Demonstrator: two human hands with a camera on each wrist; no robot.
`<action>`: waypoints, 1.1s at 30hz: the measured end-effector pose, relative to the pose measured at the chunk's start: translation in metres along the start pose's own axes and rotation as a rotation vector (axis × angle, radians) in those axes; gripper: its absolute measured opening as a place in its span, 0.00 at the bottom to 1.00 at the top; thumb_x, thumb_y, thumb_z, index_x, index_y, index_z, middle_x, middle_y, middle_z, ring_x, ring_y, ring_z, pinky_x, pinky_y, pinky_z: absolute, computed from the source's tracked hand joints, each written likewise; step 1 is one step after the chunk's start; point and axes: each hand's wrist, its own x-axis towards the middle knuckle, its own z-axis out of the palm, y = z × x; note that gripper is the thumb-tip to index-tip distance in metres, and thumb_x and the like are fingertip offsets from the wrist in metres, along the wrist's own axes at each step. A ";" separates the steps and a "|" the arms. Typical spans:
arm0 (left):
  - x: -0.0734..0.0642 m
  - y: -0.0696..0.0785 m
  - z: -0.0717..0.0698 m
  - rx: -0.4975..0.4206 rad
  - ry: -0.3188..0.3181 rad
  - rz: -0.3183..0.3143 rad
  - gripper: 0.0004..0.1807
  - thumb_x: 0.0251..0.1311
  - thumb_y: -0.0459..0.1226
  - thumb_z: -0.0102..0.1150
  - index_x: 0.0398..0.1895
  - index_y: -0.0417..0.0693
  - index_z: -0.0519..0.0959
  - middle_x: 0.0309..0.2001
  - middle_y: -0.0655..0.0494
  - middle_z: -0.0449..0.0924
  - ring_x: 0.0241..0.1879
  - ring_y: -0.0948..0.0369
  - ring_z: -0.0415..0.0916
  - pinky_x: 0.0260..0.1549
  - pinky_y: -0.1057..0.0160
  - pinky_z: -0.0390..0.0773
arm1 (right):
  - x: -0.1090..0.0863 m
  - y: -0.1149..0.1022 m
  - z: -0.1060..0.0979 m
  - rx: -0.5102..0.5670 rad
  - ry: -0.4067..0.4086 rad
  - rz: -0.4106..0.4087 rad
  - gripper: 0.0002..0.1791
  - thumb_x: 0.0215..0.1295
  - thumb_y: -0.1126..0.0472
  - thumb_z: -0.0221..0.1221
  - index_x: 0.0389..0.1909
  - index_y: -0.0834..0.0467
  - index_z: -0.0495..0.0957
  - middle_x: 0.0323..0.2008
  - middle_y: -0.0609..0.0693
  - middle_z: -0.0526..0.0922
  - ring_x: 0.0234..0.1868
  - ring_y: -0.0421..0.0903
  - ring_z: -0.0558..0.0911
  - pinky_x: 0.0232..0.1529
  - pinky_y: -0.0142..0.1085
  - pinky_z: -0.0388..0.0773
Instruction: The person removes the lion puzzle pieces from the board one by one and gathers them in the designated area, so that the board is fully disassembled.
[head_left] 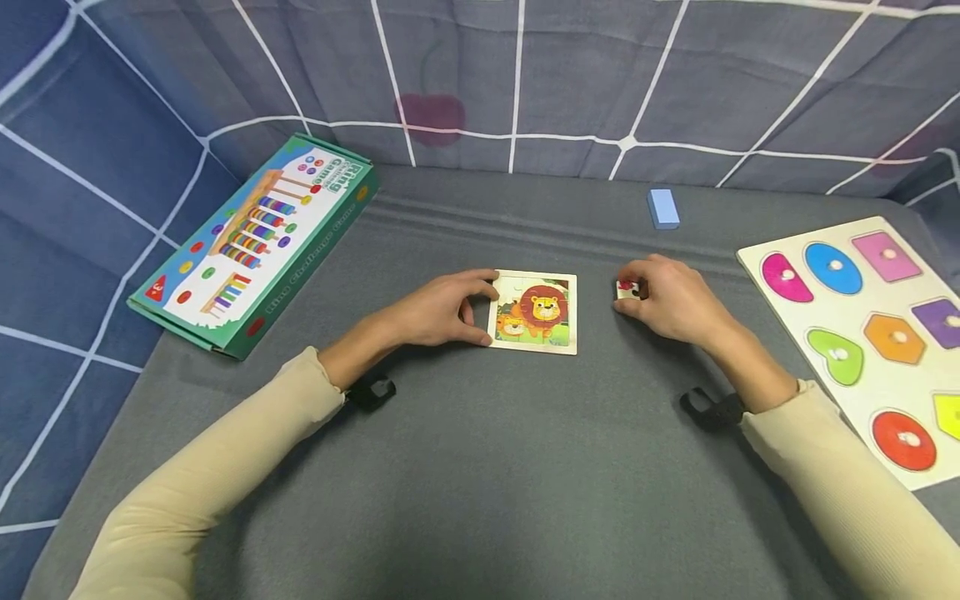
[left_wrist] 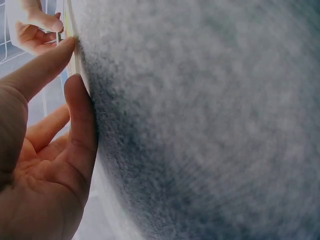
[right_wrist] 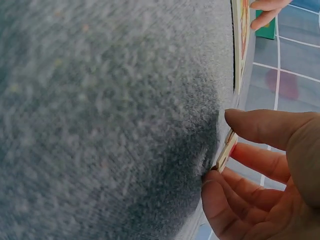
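A square wooden jigsaw puzzle (head_left: 535,321) with a lion picture lies flat mid-table; its upper-left area looks pale. At its left edge is my left hand (head_left: 441,310), fingers and thumb spread apart, their tips touching the frame near the two left corners. The left wrist view shows the fingertips against the thin board edge (left_wrist: 74,62). To the right of the puzzle, my right hand (head_left: 670,300) pinches a small jigsaw piece (head_left: 626,288) with red on its face. Seen from the right wrist, this piece (right_wrist: 226,152) tilts between thumb and fingers, close to the grey cloth.
A green-edged ring game box (head_left: 258,242) lies at the left back. Beyond my right hand sits a small blue block (head_left: 663,208). A wooden shape board (head_left: 795,321) with knobbed coloured pieces lies at the right. A checked cloth (head_left: 562,92) hangs behind the table.
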 end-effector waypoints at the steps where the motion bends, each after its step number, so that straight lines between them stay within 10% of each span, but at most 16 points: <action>1: 0.000 0.000 0.000 0.000 0.000 -0.001 0.32 0.54 0.41 0.75 0.60 0.40 0.75 0.73 0.49 0.58 0.30 0.67 0.78 0.44 0.61 0.74 | 0.000 0.000 0.001 -0.006 0.000 -0.004 0.16 0.58 0.61 0.67 0.46 0.65 0.81 0.37 0.58 0.79 0.37 0.52 0.77 0.39 0.52 0.69; 33: 0.000 0.001 -0.001 -0.017 0.002 0.013 0.30 0.53 0.39 0.75 0.59 0.39 0.76 0.72 0.47 0.59 0.29 0.67 0.78 0.46 0.61 0.73 | 0.005 -0.004 0.007 0.003 -0.009 -0.016 0.14 0.61 0.66 0.63 0.46 0.68 0.82 0.33 0.56 0.75 0.35 0.51 0.73 0.36 0.46 0.65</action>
